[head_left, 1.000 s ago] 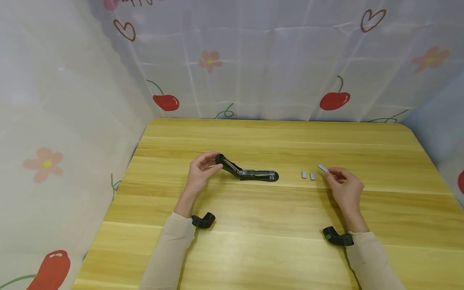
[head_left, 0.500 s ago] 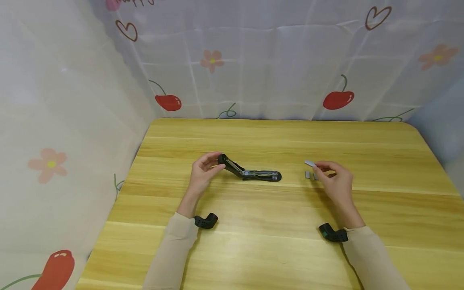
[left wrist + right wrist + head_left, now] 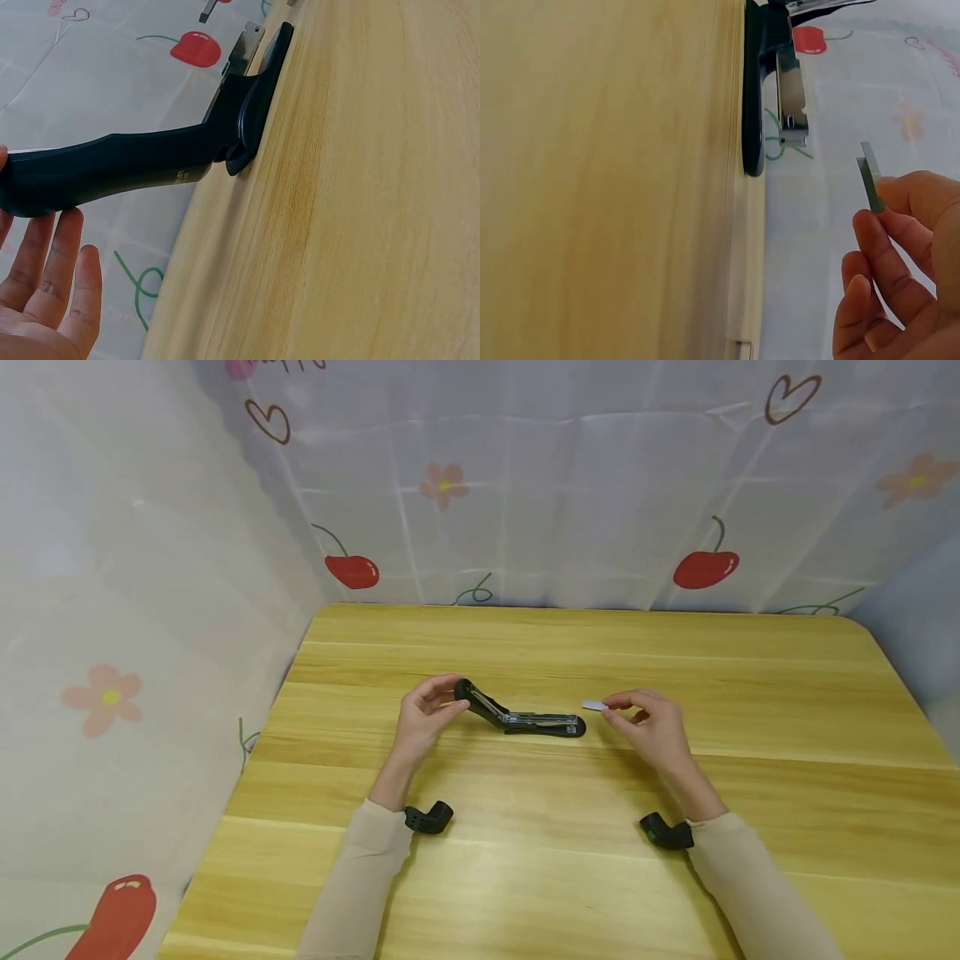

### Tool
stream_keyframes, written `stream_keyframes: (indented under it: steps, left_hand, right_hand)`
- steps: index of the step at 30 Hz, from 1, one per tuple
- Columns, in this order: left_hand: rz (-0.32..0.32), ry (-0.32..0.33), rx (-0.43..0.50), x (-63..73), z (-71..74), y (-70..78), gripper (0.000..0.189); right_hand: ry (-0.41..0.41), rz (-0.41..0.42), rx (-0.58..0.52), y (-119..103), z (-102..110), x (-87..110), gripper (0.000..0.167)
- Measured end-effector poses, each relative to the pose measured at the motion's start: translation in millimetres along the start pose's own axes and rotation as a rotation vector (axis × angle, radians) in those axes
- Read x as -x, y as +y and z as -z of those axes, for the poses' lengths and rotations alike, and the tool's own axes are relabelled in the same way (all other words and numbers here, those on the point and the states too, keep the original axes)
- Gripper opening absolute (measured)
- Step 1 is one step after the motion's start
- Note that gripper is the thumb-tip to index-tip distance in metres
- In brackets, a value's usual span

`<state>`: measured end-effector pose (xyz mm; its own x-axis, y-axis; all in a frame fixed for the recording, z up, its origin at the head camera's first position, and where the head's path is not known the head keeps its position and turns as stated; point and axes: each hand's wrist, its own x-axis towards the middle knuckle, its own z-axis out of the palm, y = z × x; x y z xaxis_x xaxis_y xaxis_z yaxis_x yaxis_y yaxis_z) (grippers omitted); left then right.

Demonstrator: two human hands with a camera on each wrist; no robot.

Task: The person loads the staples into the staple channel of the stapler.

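A black stapler (image 3: 545, 724) stands on the table with its top arm swung far up to the left and its metal magazine showing. My left hand (image 3: 423, 717) holds the raised end of that arm between thumb and fingers; in the left wrist view, fingers touch the arm's underside. Between thumb and forefinger, my right hand (image 3: 651, 728) pinches a strip of staples (image 3: 594, 705) just off the stapler's right end. The right wrist view shows this strip (image 3: 871, 180) held above the table, apart from the magazine (image 3: 791, 94).
The wooden table (image 3: 525, 860) reaches to a printed curtain (image 3: 540, 510) behind and at the left. In the right wrist view, a small grey piece (image 3: 742, 350) lies at the bottom edge. Each wrist carries a black camera mount (image 3: 430, 817).
My right hand has carried the staple strip leftward to near the stapler's end. It now covers the two small strips seen earlier on the table. The left hand and stapler stay put.
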<state>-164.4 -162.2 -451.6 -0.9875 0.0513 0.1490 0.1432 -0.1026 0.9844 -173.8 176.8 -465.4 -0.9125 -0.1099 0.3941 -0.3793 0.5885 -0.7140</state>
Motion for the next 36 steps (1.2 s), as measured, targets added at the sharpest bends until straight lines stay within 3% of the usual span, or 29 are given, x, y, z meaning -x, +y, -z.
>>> stream_keyframes:
  steps: [17, 36]
  left_hand:
    - [-0.005, -0.006, 0.005, -0.3, 1.1, -1.7, 0.041]
    - [-0.015, -0.018, 0.015, 0.7, 1.4, -2.5, 0.040]
  right_hand:
    - [-0.186, 0.048, -0.008, -13, -25, -8.8, 0.009]
    - [-0.239, 0.091, 0.071, -13, -28, -9.4, 0.009]
